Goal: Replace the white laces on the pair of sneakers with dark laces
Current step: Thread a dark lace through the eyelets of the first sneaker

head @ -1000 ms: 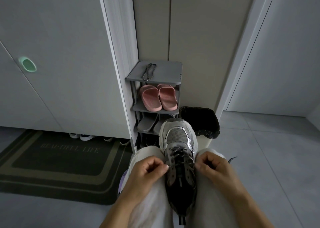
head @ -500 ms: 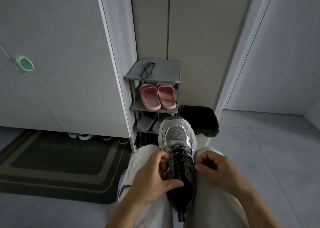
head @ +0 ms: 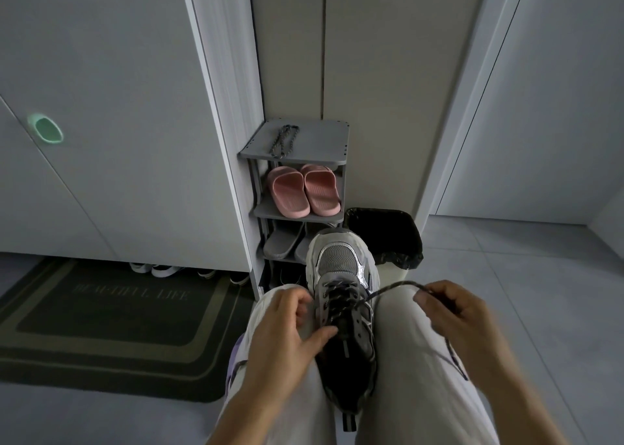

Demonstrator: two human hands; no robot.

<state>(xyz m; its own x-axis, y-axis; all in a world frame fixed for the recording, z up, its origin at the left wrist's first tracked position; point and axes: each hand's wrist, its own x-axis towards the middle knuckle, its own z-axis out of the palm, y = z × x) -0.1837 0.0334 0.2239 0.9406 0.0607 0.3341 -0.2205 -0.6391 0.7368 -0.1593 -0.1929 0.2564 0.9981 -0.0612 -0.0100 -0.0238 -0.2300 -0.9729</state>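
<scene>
Sneaker [head: 339,262], grey and silver, lies wedged between the person's knees, toe pointing away. At the sneaker's left side the left hand [head: 287,329] grips it, fingers curled against the upper, thumb across the tongue. A dark lace [head: 388,289] criss-crosses its eyelets and stretches right of the sneaker, where the right hand [head: 462,313] pinches it.

A single wide-angle view from the person's head looks forward and down: the sneaker [head: 337,262] lies close below at centre, the rack [head: 324,140] farther ahead.
</scene>
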